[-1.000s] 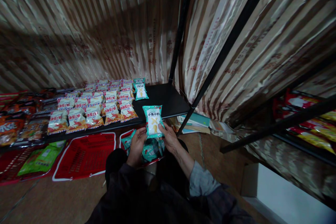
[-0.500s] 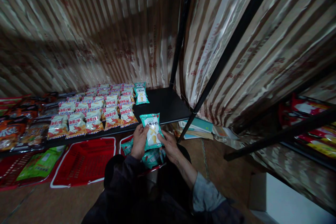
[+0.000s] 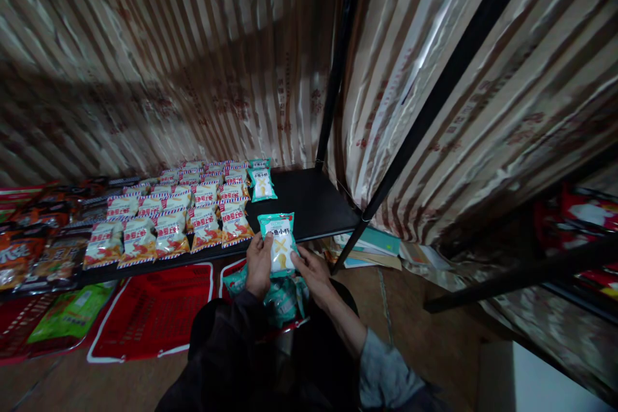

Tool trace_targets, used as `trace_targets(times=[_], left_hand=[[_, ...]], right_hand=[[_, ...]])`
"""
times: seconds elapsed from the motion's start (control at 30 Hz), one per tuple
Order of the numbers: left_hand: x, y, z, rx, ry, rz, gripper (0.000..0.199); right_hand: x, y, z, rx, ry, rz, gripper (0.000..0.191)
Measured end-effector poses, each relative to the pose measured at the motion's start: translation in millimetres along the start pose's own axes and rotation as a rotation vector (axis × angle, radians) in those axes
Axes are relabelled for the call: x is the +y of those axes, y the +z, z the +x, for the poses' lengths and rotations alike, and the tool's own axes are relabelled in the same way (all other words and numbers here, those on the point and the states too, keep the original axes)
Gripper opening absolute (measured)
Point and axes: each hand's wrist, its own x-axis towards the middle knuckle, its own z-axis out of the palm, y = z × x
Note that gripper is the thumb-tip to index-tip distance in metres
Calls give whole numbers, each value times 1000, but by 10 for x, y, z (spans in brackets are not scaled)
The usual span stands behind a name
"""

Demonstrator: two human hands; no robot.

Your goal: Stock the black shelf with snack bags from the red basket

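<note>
Between my two hands is a teal and white snack bag (image 3: pixel 280 246), upright with its printed front towards me. My left hand (image 3: pixel 259 265) grips its left edge, thumb on the front. At the lower right edge my right hand (image 3: pixel 313 271) pinches the same bag. Below them, a red basket (image 3: pixel 226 270) holds more teal snack bags (image 3: pixel 282 302), partly hidden by my hands. Ahead on the black shelf (image 3: pixel 313 199), a short column of teal bags (image 3: pixel 262 184) lies beside rows of white and orange snack bags (image 3: pixel 171 232).
A second red basket (image 3: pixel 149 309) stands on the floor to the left, and a green packet (image 3: pixel 72 315) lies in another. Black shelf posts (image 3: pixel 386 187) rise at the right. Papers (image 3: pixel 371 248) lie under the shelf corner. A white box (image 3: pixel 545 380) is at the lower right.
The view has shifted slightly, so the shelf sits a little lower in the picture. Both hands keep hold of the teal snack bag, which looks slightly more upright.
</note>
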Motion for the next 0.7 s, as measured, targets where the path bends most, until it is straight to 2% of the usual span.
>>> trace_targets(times=[0.1,0.4,0.57,0.7], left_hand=[[1,-7,86,11,4,25,53],[-80,-10,305,5,54,57,50],[-87,33,478,-22,88,120,52],[-90,42,597,-38,110,150,48]], right_hand=[[-30,-6,76,15,-15,35,39],[-61,52,347,0,20,43,54],[10,67,526,33,-8,67,59],[102,49,684,56,-52,59,55]])
